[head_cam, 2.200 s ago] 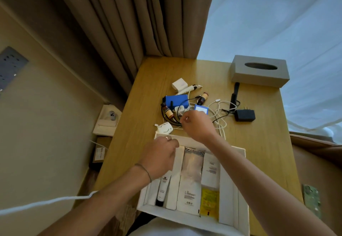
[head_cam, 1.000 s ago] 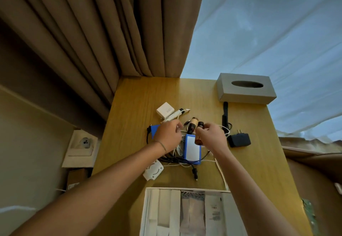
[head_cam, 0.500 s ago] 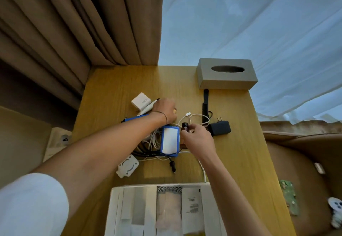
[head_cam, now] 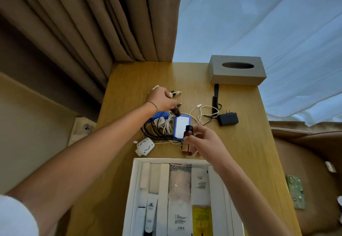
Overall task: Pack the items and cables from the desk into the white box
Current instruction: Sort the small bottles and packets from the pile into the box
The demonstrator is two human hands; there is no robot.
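Observation:
My right hand (head_cam: 204,141) grips a small brown bottle (head_cam: 187,141) with a black cap, held upright just beyond the white box (head_cam: 137,178). My left hand (head_cam: 162,99) is closed over a second small brown bottle (head_cam: 175,110) and a white pen-like item (head_cam: 175,93) at the far side of the pile. Between the hands lie a blue-edged white card (head_cam: 181,126), a blue case (head_cam: 159,115), and tangled black and white cables (head_cam: 159,130). The box holds sachets and tubes.
A white round adapter (head_cam: 145,146) lies left of the box's far corner. A black charger (head_cam: 228,119) and black strap (head_cam: 215,96) sit to the right, a grey tissue box (head_cam: 236,69) at the back. Curtains hang behind the wooden desk (head_cam: 129,80).
My right hand has lifted a brown bottle off the pile and drawn it back toward the box. My left hand has closed on the other bottle and the white item.

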